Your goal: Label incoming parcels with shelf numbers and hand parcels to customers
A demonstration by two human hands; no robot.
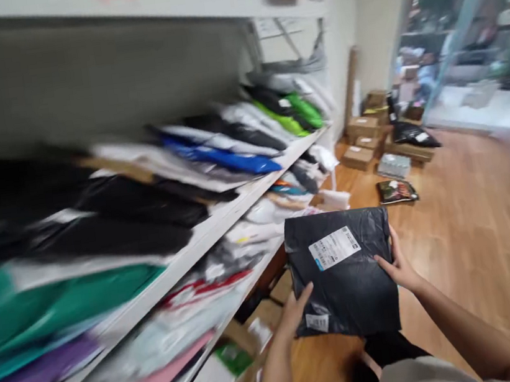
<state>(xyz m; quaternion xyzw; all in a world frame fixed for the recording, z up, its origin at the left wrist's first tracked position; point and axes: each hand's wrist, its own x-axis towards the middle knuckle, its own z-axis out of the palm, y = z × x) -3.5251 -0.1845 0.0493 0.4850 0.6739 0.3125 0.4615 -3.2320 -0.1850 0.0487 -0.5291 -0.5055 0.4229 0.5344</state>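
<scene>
I hold a black plastic mailer parcel (343,273) with a white shipping label flat in front of me, above the wooden floor. My left hand (294,311) grips its lower left edge, thumb on top. My right hand (399,266) clasps its right edge, fingers curled behind. Both hands are closed on the parcel. It hangs just right of the white shelving unit (213,228).
The shelves at left are packed with soft mailers in black, green, blue, purple and pink. Cardboard boxes (363,136) and a few parcels lie on the floor by the far wall. Glass panels stand at right. Bare wooden floor (477,237) stretches to the right.
</scene>
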